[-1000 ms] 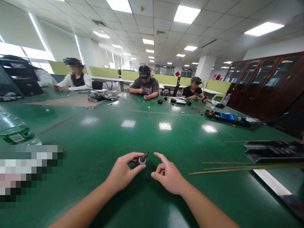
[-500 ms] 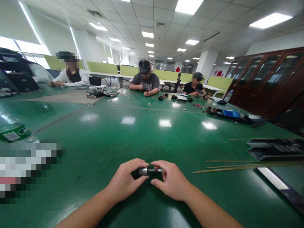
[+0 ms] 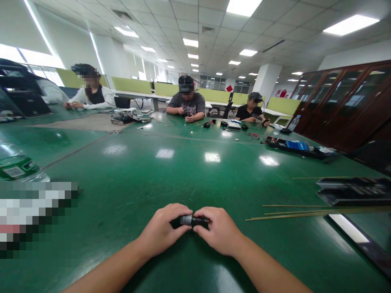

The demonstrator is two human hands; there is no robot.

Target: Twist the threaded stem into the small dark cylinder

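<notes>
Low in the middle of the view, a small black-and-grey cylinder (image 3: 187,220) lies level between my two hands. Its thicker grey part is on the left, and a narrower, ridged black part runs to the right. My left hand (image 3: 163,228) is closed around the thicker end, thumb below and fingers above. Around the ridged part, the thumb and fingers of my right hand (image 3: 222,230) are curled in a pinch. The cylinder's outer ends are partly hidden in the hands, and its exact kind does not show.
Thin sticks (image 3: 287,213) lie on the green table (image 3: 146,179) at right, near a black tray-like object (image 3: 351,191) and a dark flat panel (image 3: 360,240). A bottle (image 3: 18,169) is at left. Several people sit across the table, with tools and a tool case (image 3: 299,148).
My right thumb and fingers have drawn together onto the cylinder's ridged part and sit a little closer to my left hand. The left hand has barely moved.
</notes>
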